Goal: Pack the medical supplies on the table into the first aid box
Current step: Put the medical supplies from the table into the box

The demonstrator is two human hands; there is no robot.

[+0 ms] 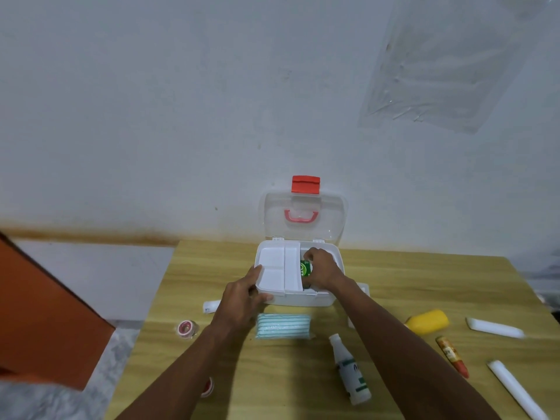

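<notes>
A white first aid box (303,298) stands open on the wooden table (272,374), its clear lid (331,219) with red latch leaning back against the wall. A white divided tray (277,269) sits tilted over the box's left half. My left hand (242,294) grips the tray's front left corner, thumb on top. My right hand (321,268) is inside the box's right half, fingers curled round a green and white container (305,268). A pack of striped face masks (283,325) lies just in front of the box.
On the table lie a white bottle (351,369), a yellow bottle (428,321), a red-orange tube (451,354), two long white packets (494,328) (515,389), two red tape rolls (187,328) (208,387) and a white item (211,306) left of the box. An orange panel (36,313) stands left.
</notes>
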